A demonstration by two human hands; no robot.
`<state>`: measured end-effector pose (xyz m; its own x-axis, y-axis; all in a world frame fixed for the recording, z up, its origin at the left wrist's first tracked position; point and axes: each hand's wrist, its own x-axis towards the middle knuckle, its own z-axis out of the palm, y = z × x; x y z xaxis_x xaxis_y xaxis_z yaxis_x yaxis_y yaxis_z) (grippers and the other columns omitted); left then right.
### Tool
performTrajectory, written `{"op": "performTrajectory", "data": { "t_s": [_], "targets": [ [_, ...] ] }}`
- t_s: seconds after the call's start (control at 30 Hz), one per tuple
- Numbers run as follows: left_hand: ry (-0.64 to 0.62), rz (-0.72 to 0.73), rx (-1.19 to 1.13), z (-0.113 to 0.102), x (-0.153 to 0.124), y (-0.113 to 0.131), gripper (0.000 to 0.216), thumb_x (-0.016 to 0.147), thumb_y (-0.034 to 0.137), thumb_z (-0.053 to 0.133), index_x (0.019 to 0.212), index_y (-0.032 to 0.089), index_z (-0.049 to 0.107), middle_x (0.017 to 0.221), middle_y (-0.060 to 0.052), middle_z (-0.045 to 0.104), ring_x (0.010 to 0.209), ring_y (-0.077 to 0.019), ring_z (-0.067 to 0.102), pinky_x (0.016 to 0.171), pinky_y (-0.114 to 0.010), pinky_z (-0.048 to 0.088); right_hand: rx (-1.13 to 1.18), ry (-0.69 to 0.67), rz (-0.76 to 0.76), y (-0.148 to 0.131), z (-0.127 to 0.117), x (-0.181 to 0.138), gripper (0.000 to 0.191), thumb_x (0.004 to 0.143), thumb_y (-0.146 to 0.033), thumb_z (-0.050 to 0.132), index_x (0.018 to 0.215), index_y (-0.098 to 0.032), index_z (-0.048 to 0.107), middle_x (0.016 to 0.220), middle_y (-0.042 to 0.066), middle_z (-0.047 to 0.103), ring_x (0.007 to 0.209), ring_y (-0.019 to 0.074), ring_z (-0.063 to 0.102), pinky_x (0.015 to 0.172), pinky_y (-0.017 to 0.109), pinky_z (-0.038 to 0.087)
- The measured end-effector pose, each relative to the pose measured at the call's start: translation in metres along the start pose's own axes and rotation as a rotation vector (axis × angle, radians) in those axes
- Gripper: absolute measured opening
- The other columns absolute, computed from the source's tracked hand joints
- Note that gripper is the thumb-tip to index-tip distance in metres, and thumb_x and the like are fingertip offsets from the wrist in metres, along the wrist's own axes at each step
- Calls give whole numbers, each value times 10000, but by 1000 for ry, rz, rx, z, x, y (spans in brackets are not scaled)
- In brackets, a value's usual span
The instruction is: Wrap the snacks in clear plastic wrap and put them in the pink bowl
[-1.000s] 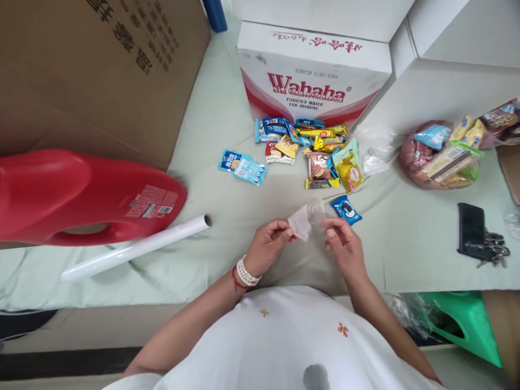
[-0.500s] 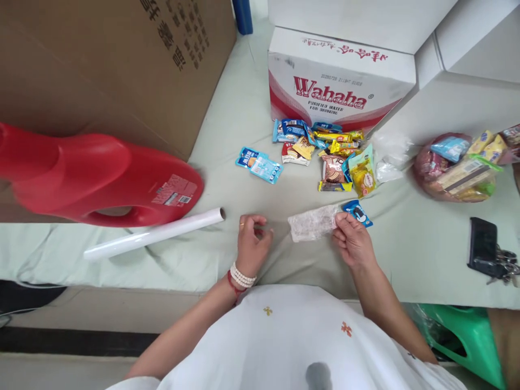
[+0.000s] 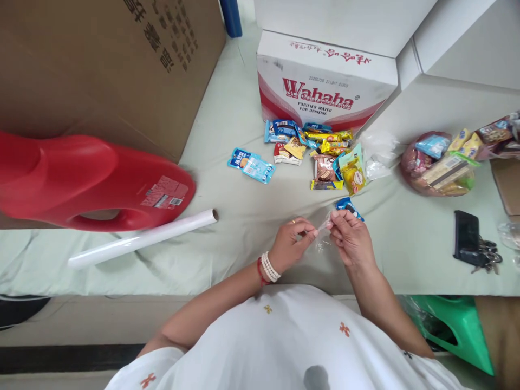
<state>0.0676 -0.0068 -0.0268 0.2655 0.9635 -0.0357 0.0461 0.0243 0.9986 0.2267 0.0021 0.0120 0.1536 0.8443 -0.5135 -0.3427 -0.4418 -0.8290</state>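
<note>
Both my hands meet over the pale green cloth (image 3: 227,179) near its front edge. My left hand (image 3: 291,244) and my right hand (image 3: 350,238) each pinch an edge of a small clear plastic bag (image 3: 324,234), which hangs crumpled between the fingertips. A blue snack packet (image 3: 348,207) lies just beyond my right hand. Further back is a pile of several coloured snack packets (image 3: 320,151), with two light blue packets (image 3: 252,163) off to its left.
A red plastic jug (image 3: 89,181) lies on its side at the left, with a white roll (image 3: 142,238) before it. Behind stand a brown carton (image 3: 101,70) and a Wahaha box (image 3: 325,86). At right are a bag of snacks (image 3: 441,162), a black phone with keys (image 3: 467,235) and a green stool (image 3: 459,325).
My left hand let go of the clear bag and moved left while the right held it stretched out. Now the left hand has come back and pinches the bag again.
</note>
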Motion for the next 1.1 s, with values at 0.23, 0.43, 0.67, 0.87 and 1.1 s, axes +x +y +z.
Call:
{"op": "performTrajectory", "data": {
  "t_s": [0.23,0.43,0.67,0.87,1.1],
  "targets": [
    [14,-169,-179,-5,1,-1,448,931,594,588,755,183,614,732,-5,542,697,-144,499,697,-280,416,-75,-47,-46,8,-2,-1,474,764,-667,766,807,-219,618,730,-15,619,505,77,403,390,191,275],
    [77,-128,-171,-3,-1,-2,435,926,596,596,757,195,595,742,-8,553,710,-152,514,698,-285,437,-319,-175,-147,27,-7,-4,297,784,-486,818,809,-210,712,728,-13,633,602,114,492,567,246,419],
    [60,-159,-225,-5,-3,-4,393,927,559,615,799,188,613,769,-20,610,721,-150,555,703,-283,464,-241,-124,-127,25,-5,-5,336,839,-555,742,860,-223,700,834,12,646,677,131,531,533,227,456],
    [37,-182,-233,-2,-4,-13,389,901,551,646,789,180,613,790,-33,640,746,-150,615,737,-292,511,-220,-113,-52,33,2,12,329,746,-495,823,789,-205,675,712,-21,601,562,101,491,480,221,446],
    [134,-483,-465,7,12,-25,475,852,613,664,1070,230,487,851,26,648,459,-94,624,387,-186,395,-152,-58,-5,47,-4,18,249,703,-387,822,743,-199,664,690,-37,602,531,84,509,505,216,471]
  ]
}}
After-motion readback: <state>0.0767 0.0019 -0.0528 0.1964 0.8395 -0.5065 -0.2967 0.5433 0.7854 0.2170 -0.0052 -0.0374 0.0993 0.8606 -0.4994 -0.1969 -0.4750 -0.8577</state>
